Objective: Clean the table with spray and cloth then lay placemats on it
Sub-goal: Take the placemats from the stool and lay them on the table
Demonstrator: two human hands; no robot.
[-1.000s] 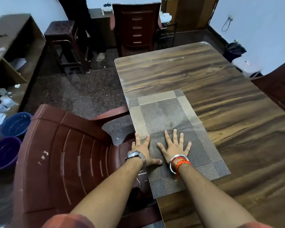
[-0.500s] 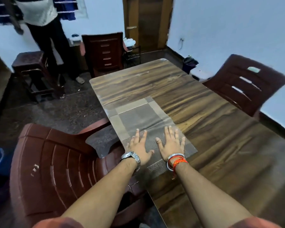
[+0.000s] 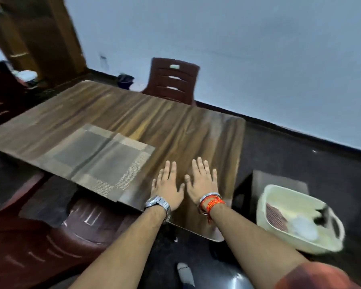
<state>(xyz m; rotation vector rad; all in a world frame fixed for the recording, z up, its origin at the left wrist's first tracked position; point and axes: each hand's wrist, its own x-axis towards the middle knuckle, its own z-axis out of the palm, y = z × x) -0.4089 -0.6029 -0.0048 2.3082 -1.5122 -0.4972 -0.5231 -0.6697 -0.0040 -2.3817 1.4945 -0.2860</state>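
A grey-and-tan woven placemat (image 3: 100,157) lies flat on the dark wooden table (image 3: 154,122), along its near edge. My left hand (image 3: 168,184), with a metal watch on the wrist, and my right hand (image 3: 202,182), with a bangle and orange thread, are side by side over bare wood to the right of the placemat. Both have straight, spread fingers and hold nothing. Whether the palms touch the table is unclear. A cream plastic basket (image 3: 300,217) at the lower right holds a folded dark mat, something white and a dark object, all blurred.
A brown plastic chair (image 3: 50,243) stands at the near left, its back under the table's edge. Another brown chair (image 3: 172,80) is across the table by the wall. A wooden door (image 3: 35,38) and a small dark bin (image 3: 124,80) are at the far end.
My view has swung to the right. Both hands have come off the placemat and moved right, onto the bare part of the table. The basket has come into view.
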